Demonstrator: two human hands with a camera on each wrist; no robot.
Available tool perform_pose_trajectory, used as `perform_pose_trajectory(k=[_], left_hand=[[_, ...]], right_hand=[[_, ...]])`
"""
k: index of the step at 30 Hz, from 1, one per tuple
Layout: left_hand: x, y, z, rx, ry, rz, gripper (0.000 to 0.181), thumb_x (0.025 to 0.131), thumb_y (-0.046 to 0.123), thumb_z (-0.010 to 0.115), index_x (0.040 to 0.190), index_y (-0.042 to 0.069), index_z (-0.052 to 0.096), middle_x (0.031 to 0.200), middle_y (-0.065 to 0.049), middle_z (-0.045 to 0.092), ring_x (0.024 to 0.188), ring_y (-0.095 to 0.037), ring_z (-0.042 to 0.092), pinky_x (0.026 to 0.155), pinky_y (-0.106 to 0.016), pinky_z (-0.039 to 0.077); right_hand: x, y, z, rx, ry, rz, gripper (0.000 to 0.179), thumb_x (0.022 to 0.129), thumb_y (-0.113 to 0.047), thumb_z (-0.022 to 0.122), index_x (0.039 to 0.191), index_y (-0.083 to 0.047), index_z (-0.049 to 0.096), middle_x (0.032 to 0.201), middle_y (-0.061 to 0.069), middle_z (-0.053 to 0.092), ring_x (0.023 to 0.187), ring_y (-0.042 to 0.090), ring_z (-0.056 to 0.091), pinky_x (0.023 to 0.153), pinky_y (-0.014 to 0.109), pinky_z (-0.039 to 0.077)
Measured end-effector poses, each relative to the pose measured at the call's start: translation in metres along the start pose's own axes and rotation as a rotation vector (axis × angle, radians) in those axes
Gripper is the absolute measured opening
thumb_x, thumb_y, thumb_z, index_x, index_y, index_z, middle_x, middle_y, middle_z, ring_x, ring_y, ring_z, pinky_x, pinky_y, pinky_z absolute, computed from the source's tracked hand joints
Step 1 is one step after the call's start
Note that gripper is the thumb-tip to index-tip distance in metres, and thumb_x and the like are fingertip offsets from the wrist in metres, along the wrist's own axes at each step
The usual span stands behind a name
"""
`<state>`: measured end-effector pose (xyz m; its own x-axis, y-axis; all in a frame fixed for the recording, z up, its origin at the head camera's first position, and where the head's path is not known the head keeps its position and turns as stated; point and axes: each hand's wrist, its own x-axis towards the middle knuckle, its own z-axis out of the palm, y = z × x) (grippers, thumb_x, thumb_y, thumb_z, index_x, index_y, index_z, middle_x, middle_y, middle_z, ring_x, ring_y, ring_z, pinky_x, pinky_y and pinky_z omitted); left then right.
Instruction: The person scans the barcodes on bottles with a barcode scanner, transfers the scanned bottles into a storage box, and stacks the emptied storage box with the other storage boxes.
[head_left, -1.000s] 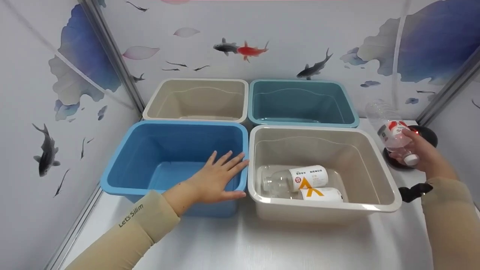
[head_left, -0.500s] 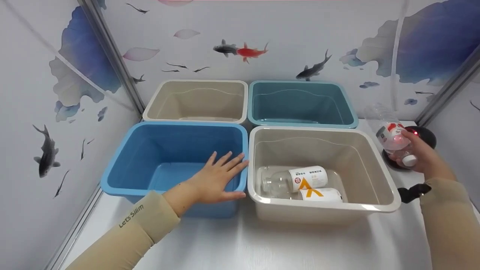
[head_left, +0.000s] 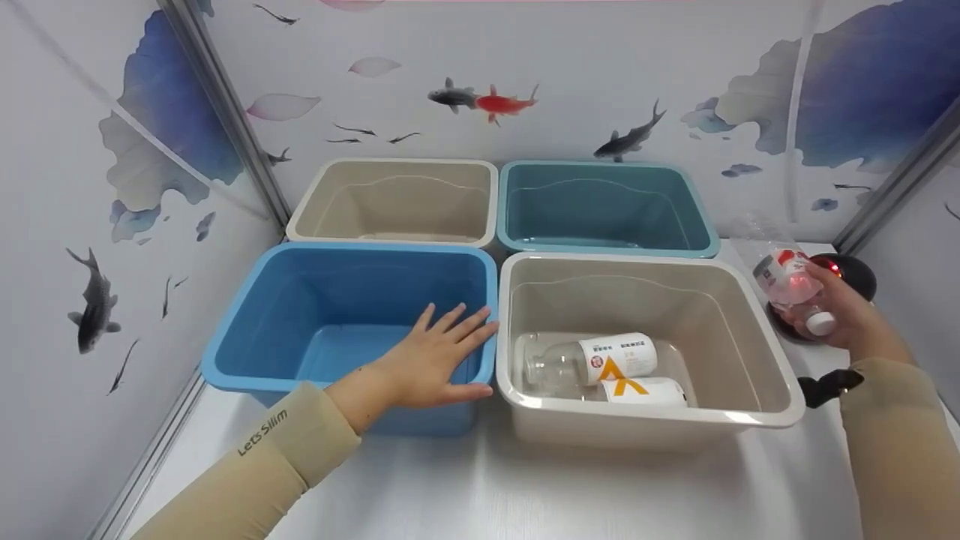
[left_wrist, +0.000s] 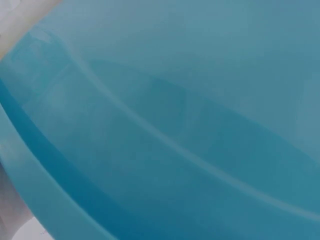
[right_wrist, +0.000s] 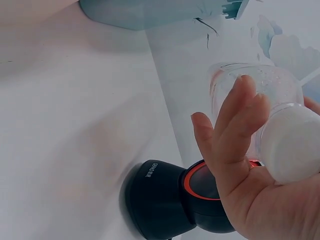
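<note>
the right hand (head_left: 855, 311) grips the bottle (head_left: 780, 270) near its neck, thumb and fingers about it, the white cap (head_left: 820, 323) toward the person and the base slanting away toward the back wall (head_left: 555, 45). the bottle is at the right, outside the tubs, in front of the black device (head_left: 860, 281) on the table (head_left: 600, 495). since a second ago its base and label have dipped a little in the head view, while the cap has hardly moved, so the bottle looks shorter, seen more end-on. a red spot glows on its clear part just below the label, as half a second ago; a second ago it is not plain there.

the left hand (head_left: 431, 360) is unchanged: fingers straight and spread, lying over the near right corner of the blue tub (head_left: 352, 247), fingertips at the right rim. the left wrist view shows mostly blue wall.

two labelled bottles (head_left: 619, 356) lie side by side in the front beige tub (head_left: 622, 431), just as before. behind, the back beige tub (head_left: 412, 163) and teal tub (head_left: 600, 166) also keep their places.
</note>
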<state>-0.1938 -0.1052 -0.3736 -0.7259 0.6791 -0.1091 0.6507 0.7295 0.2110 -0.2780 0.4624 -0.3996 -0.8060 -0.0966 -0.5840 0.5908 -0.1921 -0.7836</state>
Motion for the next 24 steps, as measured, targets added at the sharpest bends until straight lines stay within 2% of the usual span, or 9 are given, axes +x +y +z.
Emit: perform_pose_trajectory(k=[2, 8, 9, 13, 15, 20, 24], left_hand=[[-0.0001, 0.0, -0.0002, 0.002, 0.002, 0.0, 0.081, 0.088, 0.067, 0.039, 0.152, 0.023, 0.013, 0.159, 0.002, 0.007, 0.146, -0.032, 0.01, 0.113, -0.061, 0.005], [-0.0005, 0.0001, -0.0007, -0.002, 0.002, 0.0, 0.081, 0.088, 0.067, 0.039, 0.152, 0.024, 0.013, 0.159, 0.002, 0.008, 0.146, -0.031, 0.01, 0.113, -0.061, 0.004], [-0.0004, 0.0001, -0.0006, -0.004, 0.001, -0.001, 0.082, 0.088, 0.067, 0.039, 0.152, 0.024, 0.013, 0.159, 0.002, 0.007, 0.146, -0.031, 0.009, 0.113, -0.061, 0.004], [-0.0004, 0.0003, -0.0007, -0.007, -0.003, -0.006, 0.082, 0.087, 0.068, 0.039, 0.152, 0.025, 0.012, 0.159, 0.003, 0.007, 0.146, -0.029, 0.008, 0.113, -0.06, 0.004], [-0.0005, 0.0005, -0.0009, -0.007, -0.001, -0.006, 0.081, 0.088, 0.067, 0.04, 0.151, 0.025, 0.013, 0.159, 0.003, 0.007, 0.146, -0.029, 0.009, 0.113, -0.06, 0.004], [-0.0003, 0.001, -0.0015, -0.008, 0.002, -0.001, 0.08, 0.088, 0.065, 0.041, 0.151, 0.024, 0.014, 0.159, 0.002, 0.009, 0.146, -0.03, 0.01, 0.113, -0.061, 0.004], [0.0001, 0.0005, -0.0008, -0.011, 0.0, -0.003, 0.081, 0.088, 0.065, 0.042, 0.151, 0.024, 0.013, 0.159, 0.002, 0.008, 0.146, -0.03, 0.01, 0.113, -0.06, 0.004]], right_hand=[[0.0007, -0.0003, 0.0, 0.007, 0.006, 0.003, 0.039, 0.091, -0.054, 0.048, 0.112, -0.026, 0.033, 0.083, 0.0, 0.061, 0.073, 0.015, 0.064, 0.066, 0.023, 0.053], [0.0018, 0.0015, -0.0007, -0.009, 0.041, 0.011, 0.056, 0.086, -0.058, 0.053, 0.13, -0.041, 0.024, 0.083, -0.005, 0.058, 0.077, 0.013, 0.063, 0.07, 0.021, 0.052], [0.0018, 0.0019, -0.0011, -0.007, 0.04, 0.014, 0.057, 0.086, -0.058, 0.053, 0.131, -0.04, 0.023, 0.084, -0.004, 0.058, 0.077, 0.013, 0.063, 0.07, 0.021, 0.052], [0.0021, 0.0024, -0.0017, 0.028, 0.02, 0.025, 0.043, 0.088, -0.057, 0.051, 0.117, -0.031, 0.033, 0.084, 0.0, 0.061, 0.076, 0.015, 0.064, 0.068, 0.022, 0.053], [0.0023, 0.0021, -0.0012, 0.067, 0.017, 0.036, 0.043, 0.088, -0.056, 0.052, 0.112, -0.026, 0.034, 0.083, 0.003, 0.064, 0.074, 0.017, 0.065, 0.066, 0.023, 0.053], [0.0023, 0.0022, -0.0002, 0.118, 0.032, 0.062, 0.051, 0.086, -0.057, 0.054, 0.118, -0.023, 0.033, 0.083, 0.006, 0.066, 0.074, 0.018, 0.067, 0.065, 0.023, 0.054], [0.0025, 0.0039, -0.001, 0.117, 0.039, 0.064, 0.06, 0.084, -0.058, 0.056, 0.128, -0.03, 0.028, 0.084, 0.004, 0.066, 0.076, 0.018, 0.066, 0.068, 0.022, 0.054]])
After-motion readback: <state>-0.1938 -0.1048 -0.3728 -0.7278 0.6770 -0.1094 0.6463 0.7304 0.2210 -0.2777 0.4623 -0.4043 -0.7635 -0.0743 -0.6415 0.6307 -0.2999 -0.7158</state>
